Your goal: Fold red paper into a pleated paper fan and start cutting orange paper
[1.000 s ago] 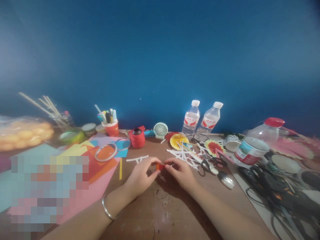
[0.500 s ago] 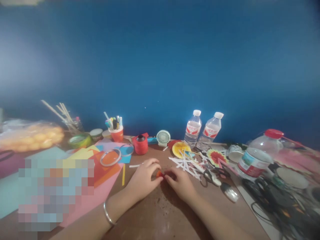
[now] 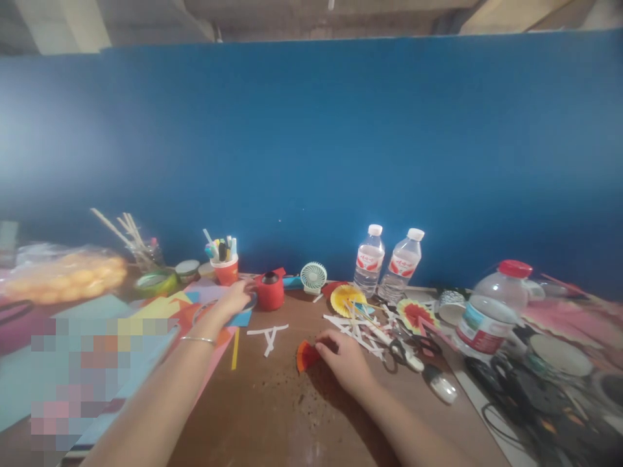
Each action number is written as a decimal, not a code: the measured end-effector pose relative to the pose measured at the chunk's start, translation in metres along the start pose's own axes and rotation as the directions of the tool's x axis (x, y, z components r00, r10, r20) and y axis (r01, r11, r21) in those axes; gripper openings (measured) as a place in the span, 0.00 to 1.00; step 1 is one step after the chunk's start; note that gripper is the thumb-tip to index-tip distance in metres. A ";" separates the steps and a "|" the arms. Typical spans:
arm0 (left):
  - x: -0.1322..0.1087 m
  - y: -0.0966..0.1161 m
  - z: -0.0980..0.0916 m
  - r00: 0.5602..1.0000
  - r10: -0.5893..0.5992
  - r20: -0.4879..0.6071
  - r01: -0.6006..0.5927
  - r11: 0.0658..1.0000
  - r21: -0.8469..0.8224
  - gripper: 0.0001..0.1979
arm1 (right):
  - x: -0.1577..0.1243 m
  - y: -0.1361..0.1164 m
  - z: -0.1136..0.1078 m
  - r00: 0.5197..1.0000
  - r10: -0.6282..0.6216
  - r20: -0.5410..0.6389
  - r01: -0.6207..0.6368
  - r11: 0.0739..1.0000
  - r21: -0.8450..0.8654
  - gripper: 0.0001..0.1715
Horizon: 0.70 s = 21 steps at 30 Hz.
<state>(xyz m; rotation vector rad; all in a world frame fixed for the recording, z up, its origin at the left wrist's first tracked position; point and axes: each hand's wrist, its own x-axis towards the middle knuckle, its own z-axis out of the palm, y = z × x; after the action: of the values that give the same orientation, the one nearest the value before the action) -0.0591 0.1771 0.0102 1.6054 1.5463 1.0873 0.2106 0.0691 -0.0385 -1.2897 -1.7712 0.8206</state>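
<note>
Scissors point(image 3: 400, 350), strips point(image 3: 357, 334) beside right hand point(image 3: 341, 357), red paper point(image 3: 306, 357) held

Just below the centre of the frame, my right hand point(image 3: 343, 360) pinches a red fan point(image 3: 306, 356) by its narrow end over the table point(image 3: 263, 415). Left of centre, my left hand point(image 3: 236, 299) is stretched out just beside the spool point(image 3: 270, 295), its grip unclear to me. Two bottles point(image 3: 370, 263) stand right of centre, behind white strips point(image 3: 357, 332).
</note>
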 end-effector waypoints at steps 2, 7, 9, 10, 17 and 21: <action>0.001 -0.005 -0.003 0.999 0.005 0.035 -0.006 1.000 0.005 0.21 | 0.000 0.000 0.000 1.000 -0.005 0.001 0.005 1.000 -0.006 0.08; 0.007 -0.019 -0.007 0.998 -0.054 0.031 0.052 0.997 0.064 0.11 | 0.000 -0.002 -0.001 1.000 -0.007 -0.001 0.007 1.000 0.001 0.07; 0.011 -0.024 -0.007 0.996 -0.091 0.022 0.089 0.990 0.106 0.10 | 0.000 -0.002 -0.001 1.000 -0.006 0.002 0.006 1.000 -0.002 0.08; 0.013 -0.026 -0.006 0.994 -0.108 0.017 0.105 0.986 0.130 0.11 | 0.000 -0.003 -0.001 1.000 -0.006 0.005 0.006 1.000 -0.006 0.08; 0.018 -0.025 -0.004 0.987 -0.161 0.011 0.153 0.956 0.249 0.14 | -0.001 -0.003 -0.002 1.000 0.003 0.004 -0.003 1.000 -0.015 0.08; 0.021 -0.016 -0.005 0.984 -0.178 0.001 0.171 0.945 0.278 0.15 | -0.001 -0.004 -0.002 1.000 0.007 0.005 -0.007 1.000 -0.010 0.08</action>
<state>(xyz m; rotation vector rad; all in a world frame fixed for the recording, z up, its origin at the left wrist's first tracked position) -0.0720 0.1988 0.0009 1.6158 1.8497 0.7769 0.2105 0.0675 -0.0348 -1.3015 -1.7779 0.8208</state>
